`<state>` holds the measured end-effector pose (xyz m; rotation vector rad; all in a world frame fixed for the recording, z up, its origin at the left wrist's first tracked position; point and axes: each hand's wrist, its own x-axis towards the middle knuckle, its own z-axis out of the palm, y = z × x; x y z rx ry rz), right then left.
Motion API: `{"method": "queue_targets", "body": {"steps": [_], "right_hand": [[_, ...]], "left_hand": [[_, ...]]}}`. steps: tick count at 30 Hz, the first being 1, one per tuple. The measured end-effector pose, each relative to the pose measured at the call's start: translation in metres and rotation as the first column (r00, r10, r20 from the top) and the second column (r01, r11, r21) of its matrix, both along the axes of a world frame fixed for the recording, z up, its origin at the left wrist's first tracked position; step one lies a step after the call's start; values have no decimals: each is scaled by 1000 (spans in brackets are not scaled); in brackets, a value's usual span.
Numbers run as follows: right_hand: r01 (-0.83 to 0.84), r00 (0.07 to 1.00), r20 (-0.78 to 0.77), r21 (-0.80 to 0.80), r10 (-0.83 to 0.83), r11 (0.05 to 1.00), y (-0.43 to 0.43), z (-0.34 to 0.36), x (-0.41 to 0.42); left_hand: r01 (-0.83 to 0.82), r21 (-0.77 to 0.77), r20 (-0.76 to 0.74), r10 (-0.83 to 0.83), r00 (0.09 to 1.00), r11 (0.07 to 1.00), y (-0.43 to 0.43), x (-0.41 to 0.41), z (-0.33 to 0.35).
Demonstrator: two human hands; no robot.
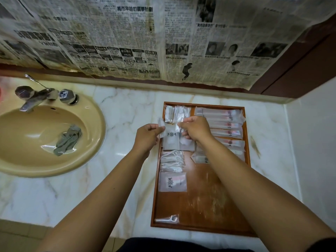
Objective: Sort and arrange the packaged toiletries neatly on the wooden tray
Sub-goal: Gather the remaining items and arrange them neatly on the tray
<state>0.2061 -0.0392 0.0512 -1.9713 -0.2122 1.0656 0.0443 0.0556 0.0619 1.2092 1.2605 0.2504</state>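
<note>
Packet (171, 134) pinched between our left hand (147, 136) and right hand (197, 130) over tray (200, 206), eleven o'clock corner; long packets (225, 124) stacked at two o'clock.

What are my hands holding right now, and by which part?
A clear sachet with a dark emblem, above the wooden tray. The left hand pinches its left edge, the right hand its right edge.
</note>
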Motion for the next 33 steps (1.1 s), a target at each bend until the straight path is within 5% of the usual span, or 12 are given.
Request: {"method": "queue_targets", "body": {"steps": [17,25,33], "right_hand": [[-189,919,274,-328,285,925,105,-28,24],[-340,788,401,-348,467,874,98,-32,22],[-354,803,405,-265,437,897,91,-23,27]], "left_hand": [[-88,35,-20,89,996,996,36,-2,-23],[-65,81,-46,69,997,995,43,3,-29],[1,112,-63,6,998,994,57,29,-32]]}}
